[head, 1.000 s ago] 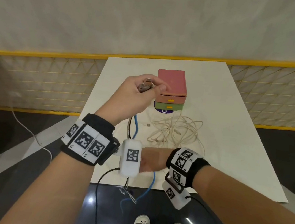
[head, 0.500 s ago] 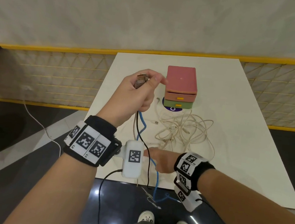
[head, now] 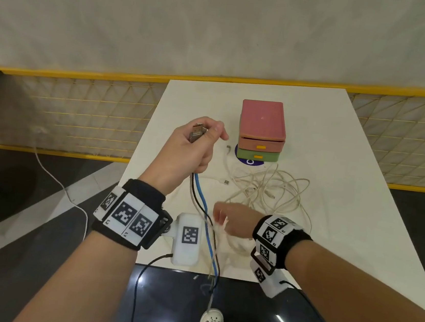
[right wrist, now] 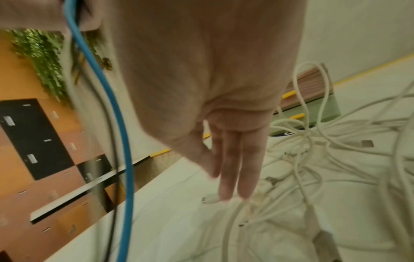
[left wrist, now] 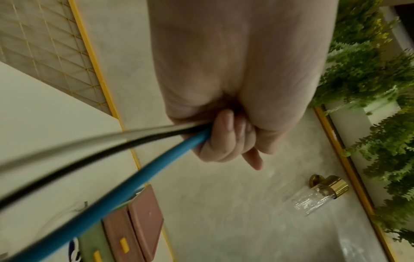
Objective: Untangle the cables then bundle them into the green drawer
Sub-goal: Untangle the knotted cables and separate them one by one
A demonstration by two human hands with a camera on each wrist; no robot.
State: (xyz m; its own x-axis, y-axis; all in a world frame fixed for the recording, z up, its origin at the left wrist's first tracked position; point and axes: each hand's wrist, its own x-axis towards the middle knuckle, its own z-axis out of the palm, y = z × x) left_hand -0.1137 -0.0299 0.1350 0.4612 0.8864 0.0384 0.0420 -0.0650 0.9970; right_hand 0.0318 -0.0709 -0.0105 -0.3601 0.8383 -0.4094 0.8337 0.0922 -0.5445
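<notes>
White table [head: 361,206], wall behind. Blue cable [head: 208,230] and black cable [head: 198,204] run from left hand [head: 191,150], fist clamped round them, plugs up, down off near edge. Right hand [head: 233,222], fingers straight, is nearer white tangle [head: 269,192]; green drawer [head: 257,155] beyond, closed.

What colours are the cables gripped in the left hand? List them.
Blue cable, black cable and a pale grey-white one, gripped by the left hand; clearest in the left wrist view.
</notes>
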